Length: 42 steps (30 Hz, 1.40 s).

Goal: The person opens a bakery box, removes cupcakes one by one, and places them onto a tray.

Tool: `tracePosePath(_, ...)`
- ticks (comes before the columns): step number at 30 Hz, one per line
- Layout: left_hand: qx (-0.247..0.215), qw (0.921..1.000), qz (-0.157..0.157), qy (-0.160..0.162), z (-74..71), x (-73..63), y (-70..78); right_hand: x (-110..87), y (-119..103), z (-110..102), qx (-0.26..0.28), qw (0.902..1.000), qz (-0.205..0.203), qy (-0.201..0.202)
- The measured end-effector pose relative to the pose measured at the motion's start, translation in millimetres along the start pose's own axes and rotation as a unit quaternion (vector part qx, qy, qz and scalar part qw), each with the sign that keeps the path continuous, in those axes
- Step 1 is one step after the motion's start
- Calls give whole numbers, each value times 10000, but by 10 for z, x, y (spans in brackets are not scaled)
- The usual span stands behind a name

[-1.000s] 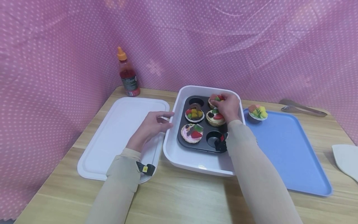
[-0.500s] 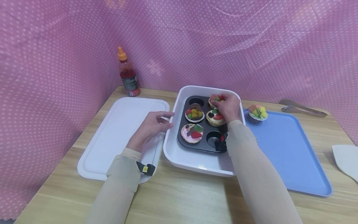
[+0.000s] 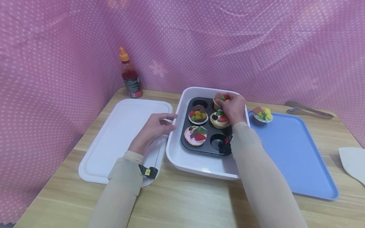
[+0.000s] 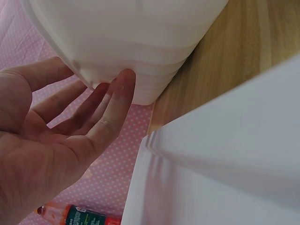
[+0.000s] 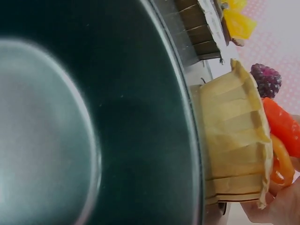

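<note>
My right hand (image 3: 235,108) pinches a fruit tart (image 3: 223,98) at the back right of a dark muffin tin (image 3: 186,147). Just in front of that hand sits a cream tart with strawberry (image 3: 219,122); its pale pleated cup (image 5: 234,140) fills the middle of the right wrist view. A chocolate fruit cupcake (image 3: 198,117) and a pink tart (image 3: 195,136) occupy the left column. The tin lies inside a white tub (image 3: 196,166). At the tub's left wall my left hand (image 3: 154,128) rests its extended fingertips; in the left wrist view they touch near the rim.
Left of the tub lies a white tray (image 3: 119,139), with a sauce bottle (image 3: 132,79) behind it. A blue tray (image 3: 296,152) at right bears a fruit cupcake (image 3: 261,117). Tongs (image 3: 309,110) lie at the back right; a white board-like thing (image 3: 353,161) is at the right edge.
My right hand has risen slightly with the fruit tart, and more of the tart's side shows. The left hand stays at the tub wall.
</note>
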<state>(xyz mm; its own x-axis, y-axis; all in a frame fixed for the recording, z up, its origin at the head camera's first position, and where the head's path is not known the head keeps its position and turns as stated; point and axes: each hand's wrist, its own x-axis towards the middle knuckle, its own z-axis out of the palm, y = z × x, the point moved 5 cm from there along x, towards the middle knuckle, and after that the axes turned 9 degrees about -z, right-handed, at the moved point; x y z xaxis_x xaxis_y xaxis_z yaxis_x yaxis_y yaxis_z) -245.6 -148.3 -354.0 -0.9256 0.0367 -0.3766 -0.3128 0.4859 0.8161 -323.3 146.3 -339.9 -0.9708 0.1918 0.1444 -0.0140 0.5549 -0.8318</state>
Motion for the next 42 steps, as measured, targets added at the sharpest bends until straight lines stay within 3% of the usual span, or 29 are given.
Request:
tracePosePath(6, -17, 10000, 76, -18, -1, 15, -2, -14, -55, -55, 177, 9997, 105, 93)
tracePosePath(26, -137, 9997, 190, -35, -11, 4, 37, -29, -168, -325, 502, 9956, -156, 772)
tracePosePath(35, -52, 9999, 115, -51, -35, 0, 1, -192, -251, -467, 698, 9921, -142, 1029)
tracePosePath(42, -75, 9997, 182, -117, -4, 20, -17, -259, -196, -539, 966, 9895, -117, 1068)
